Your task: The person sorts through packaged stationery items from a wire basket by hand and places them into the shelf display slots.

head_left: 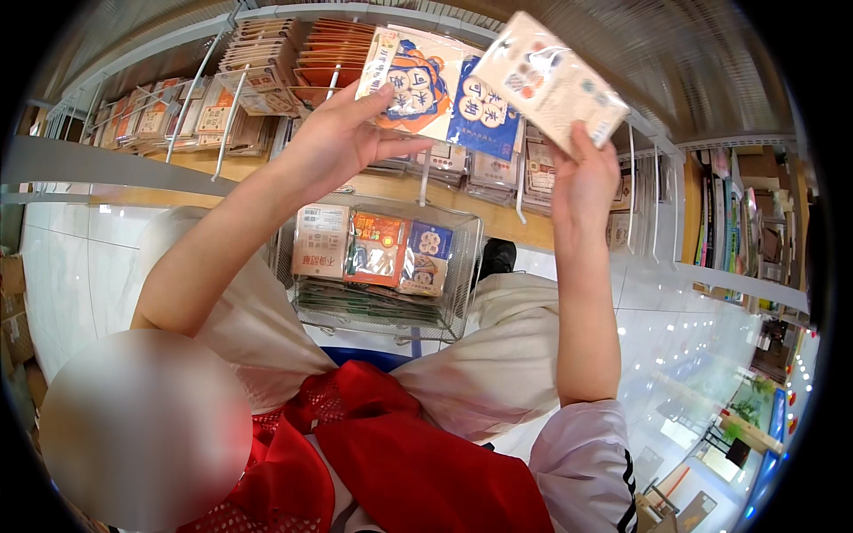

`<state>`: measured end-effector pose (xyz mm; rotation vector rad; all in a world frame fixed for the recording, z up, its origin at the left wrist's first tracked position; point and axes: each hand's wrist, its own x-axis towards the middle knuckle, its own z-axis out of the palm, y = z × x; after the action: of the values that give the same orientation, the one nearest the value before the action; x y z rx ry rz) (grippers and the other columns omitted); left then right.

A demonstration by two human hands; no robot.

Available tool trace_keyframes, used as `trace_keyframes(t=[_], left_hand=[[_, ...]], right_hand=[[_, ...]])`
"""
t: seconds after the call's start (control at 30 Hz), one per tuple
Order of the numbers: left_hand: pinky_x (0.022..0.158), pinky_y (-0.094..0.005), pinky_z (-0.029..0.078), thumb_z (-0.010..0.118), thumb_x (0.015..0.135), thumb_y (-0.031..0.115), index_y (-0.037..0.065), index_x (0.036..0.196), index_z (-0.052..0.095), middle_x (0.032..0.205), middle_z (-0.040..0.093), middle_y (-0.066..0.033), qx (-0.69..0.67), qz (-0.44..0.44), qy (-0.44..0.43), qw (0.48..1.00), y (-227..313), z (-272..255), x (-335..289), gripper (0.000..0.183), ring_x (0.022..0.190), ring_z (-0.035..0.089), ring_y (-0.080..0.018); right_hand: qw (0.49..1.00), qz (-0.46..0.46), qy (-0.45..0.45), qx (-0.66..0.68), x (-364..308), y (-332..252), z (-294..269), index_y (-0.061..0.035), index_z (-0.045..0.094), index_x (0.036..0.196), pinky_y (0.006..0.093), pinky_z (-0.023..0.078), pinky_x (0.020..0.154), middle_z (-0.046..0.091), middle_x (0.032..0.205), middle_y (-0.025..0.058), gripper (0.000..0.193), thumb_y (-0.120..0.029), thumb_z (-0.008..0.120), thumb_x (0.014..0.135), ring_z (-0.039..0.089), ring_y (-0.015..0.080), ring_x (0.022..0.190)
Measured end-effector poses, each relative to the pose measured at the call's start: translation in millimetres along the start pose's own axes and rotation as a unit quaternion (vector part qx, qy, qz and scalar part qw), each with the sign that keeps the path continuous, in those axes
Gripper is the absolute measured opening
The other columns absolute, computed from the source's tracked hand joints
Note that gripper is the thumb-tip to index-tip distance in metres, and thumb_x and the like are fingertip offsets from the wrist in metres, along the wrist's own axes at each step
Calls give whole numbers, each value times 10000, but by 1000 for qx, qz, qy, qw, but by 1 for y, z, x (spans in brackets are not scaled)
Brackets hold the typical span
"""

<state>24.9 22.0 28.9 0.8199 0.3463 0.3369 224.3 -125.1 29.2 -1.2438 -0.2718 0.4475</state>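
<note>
Raised in front of the shelf, my left hand (351,129) is closed on a flat, glossy packet (440,124), with the thumb on its face. That packet is cream with an orange and blue drawing, and its right part is blue. My right hand (586,178) pinches the lower edge of a cream packet (538,67) with small coloured pictures, tilted and held higher. The corner of this packet comes close to or overlaps the blue part of the other one; whether they touch I cannot tell. Below both hands stands a wire basket (474,266) filled with similar flat packets.
A wooden shelf (533,229) with white wire dividers (233,124) runs across the far side, packed with wrapped packets (253,67). Books (729,209) stand on a rack at right. My legs flank the basket, above a white tiled floor (71,266).
</note>
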Motion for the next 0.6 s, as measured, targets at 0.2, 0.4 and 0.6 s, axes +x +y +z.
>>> trace_keyframes(t=[0.2, 0.4, 0.6], left_hand=[[893, -364, 492, 428, 935, 207, -7, 1219, 382, 1164, 522, -125, 12, 19, 18, 1000, -1, -6, 0, 358, 1050, 549, -224], [832, -325, 518, 490, 912, 198, 8, 1176, 416, 1090, 556, -94, 20, 19, 5, 1000, -6, -13, 1, 334, 992, 572, -181], [770, -274, 518, 575, 851, 103, 16, 1174, 425, 1063, 564, -75, 109, 8, 99, 989, -12, -13, -1, 367, 937, 572, -144]], right_hand=[[908, -348, -22, -231, -24, -10, 9, 4, 421, 985, 330, 468, 807, 538, 1100, 162, 215, 4, 559, 820, 567, 235, 986], [683, -513, -327, -404, -37, 11, 16, -26, 517, 747, 431, 423, 868, 612, 1048, 83, 184, 72, 511, 593, 548, 285, 1029], [722, -365, -447, -382, -44, 3, 18, -37, 557, 793, 431, 386, 923, 608, 1068, 95, 208, 39, 520, 603, 512, 287, 1085]])
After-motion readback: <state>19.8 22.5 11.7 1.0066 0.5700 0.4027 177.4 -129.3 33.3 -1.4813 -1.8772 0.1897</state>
